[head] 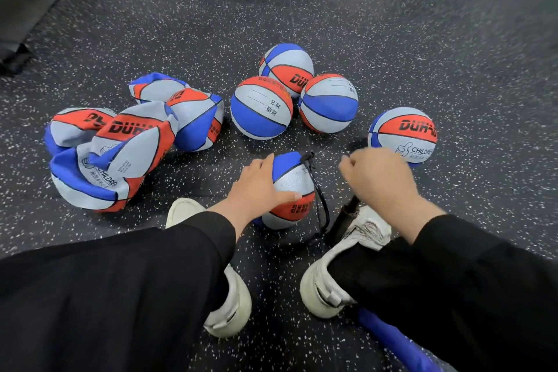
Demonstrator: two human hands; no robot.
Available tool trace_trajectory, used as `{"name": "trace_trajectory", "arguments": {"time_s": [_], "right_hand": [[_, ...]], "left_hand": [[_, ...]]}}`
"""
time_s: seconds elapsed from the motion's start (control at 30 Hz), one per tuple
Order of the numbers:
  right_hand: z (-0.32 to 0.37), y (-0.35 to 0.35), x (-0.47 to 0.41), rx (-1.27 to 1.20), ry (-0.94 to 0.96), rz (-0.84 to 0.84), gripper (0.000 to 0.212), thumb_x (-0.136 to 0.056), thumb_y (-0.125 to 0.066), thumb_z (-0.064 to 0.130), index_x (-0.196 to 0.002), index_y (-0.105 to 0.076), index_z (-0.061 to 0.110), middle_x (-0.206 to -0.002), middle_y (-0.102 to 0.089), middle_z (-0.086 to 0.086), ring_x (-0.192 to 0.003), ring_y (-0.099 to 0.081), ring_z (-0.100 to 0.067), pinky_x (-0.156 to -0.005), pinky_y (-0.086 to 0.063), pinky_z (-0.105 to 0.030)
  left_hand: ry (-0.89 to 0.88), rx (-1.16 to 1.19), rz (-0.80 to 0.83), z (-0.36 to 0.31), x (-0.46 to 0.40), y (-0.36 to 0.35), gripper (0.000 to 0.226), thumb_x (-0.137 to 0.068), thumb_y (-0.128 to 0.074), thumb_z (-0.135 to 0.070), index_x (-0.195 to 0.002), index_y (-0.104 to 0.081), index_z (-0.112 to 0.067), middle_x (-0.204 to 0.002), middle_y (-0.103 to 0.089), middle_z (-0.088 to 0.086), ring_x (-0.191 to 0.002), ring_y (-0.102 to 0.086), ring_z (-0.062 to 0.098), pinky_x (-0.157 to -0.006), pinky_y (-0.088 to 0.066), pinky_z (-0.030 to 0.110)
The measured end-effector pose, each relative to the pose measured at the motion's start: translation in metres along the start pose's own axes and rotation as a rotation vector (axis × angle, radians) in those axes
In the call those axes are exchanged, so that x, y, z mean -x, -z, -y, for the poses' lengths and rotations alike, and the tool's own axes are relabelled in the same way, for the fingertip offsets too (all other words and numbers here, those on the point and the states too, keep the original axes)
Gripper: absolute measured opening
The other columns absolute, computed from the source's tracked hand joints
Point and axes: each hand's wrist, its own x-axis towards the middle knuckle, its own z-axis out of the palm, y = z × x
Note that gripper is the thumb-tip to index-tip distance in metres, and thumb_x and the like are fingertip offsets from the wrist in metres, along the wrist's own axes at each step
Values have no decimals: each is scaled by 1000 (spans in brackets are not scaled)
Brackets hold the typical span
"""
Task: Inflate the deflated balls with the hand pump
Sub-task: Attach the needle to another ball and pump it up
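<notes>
A red, blue and grey ball (294, 187) lies on the floor between my feet. My left hand (259, 187) rests on its left side, fingers spread over the top. A black hose (320, 199) runs from the ball's top down to a black hand pump (345, 216) that stands against my right shoe. My right hand (377, 175) grips the pump's handle, which is hidden inside the fist. A heap of several flat, crumpled balls (120, 145) lies to the left. Several round balls (261, 107) sit behind, and one more ball (403, 134) is at the right.
The floor is dark speckled rubber matting (453, 54). My white shoes (229, 302) flank the pump and ball. A blue object (392, 338) lies by my right leg at the bottom. A dark edge of something stands at the far left (18, 39).
</notes>
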Motion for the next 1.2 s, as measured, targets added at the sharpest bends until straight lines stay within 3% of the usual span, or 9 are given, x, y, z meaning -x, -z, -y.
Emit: {"name": "trace_trajectory", "arguments": {"time_s": [0.1, 0.27, 0.47, 0.63, 0.73, 0.83, 1.0, 1.1, 1.2], "right_hand": [[0, 22, -10, 18, 38, -73, 47, -98, -45, 40, -60, -51, 13, -54, -45, -3, -60, -47, -30, -54, -32, -32], [1, -4, -2, -144, -103, 82, 60, -96, -32, 70, -74, -61, 22, -71, -62, -2, -73, -60, -29, -62, -47, -34], [18, -69, 36, -86, -100, 88, 55, -102, -31, 56, -89, -69, 18, -95, -68, -4, -89, -65, -28, -67, -37, -33], [9, -62, 29, -85, -87, 138, 49, -103, -34, 46, -81, -68, 18, -82, -68, -5, -84, -64, -31, -66, -41, -33], [-2, -49, 24, -36, -46, 115, 52, -102, -36, 44, -65, -59, 16, -60, -52, -2, -72, -62, -32, -60, -37, -32], [-4, -19, 7, -44, -11, 37, 55, -100, -41, 44, -54, -46, 14, -53, -42, -1, -61, -50, -31, -56, -35, -32], [-3, 30, -18, -59, 26, -64, 57, -98, -45, 48, -53, -50, 12, -51, -46, -4, -59, -49, -31, -49, -28, -30], [2, 15, -10, -89, -56, -116, 57, -98, -43, 49, -53, -49, 13, -52, -47, -5, -60, -51, -33, -52, -31, -31], [7, -21, 8, -95, -147, -76, 53, -98, -39, 51, -59, -50, 17, -63, -60, -9, -65, -58, -34, -57, -36, -32]], "left_hand": [[3, -10, -11, -2, 1, -4, 120, -75, -72, -74, -163, -8, -24, -162, -23, 4, -148, -22, 31, -117, -32, 54], [5, -26, -35, -5, 1, -5, 118, -76, -72, -72, -163, -9, -24, -160, -26, 4, -146, -25, 31, -117, -33, 50], [7, -25, 9, -1, 4, -2, 121, -75, -70, -76, -163, -6, -23, -160, -23, 2, -147, -23, 31, -117, -32, 52], [23, -24, 22, 0, 3, 0, 122, -75, -70, -76, -163, -4, -23, -161, -22, 3, -148, -21, 32, -117, -32, 56], [22, -31, 20, 0, 3, -2, 121, -76, -69, -76, -163, -4, -24, -161, -21, 3, -148, -21, 30, -116, -33, 56], [24, -28, -3, 0, 2, -4, 119, -76, -69, -75, -163, -5, -25, -160, -23, 2, -146, -23, 30, -116, -34, 55], [28, -23, -1, -2, -2, -3, 121, -75, -70, -76, -163, -5, -24, -161, -23, 2, -148, -22, 31, -116, -34, 55], [21, -30, -23, -4, -1, -5, 120, -75, -71, -75, -163, -8, -23, -160, -25, 4, -146, -24, 32, -116, -34, 54], [21, -30, -28, -4, -2, -6, 119, -75, -70, -76, -163, -8, -23, -160, -25, 3, -146, -24, 31, -116, -33, 54]]}}
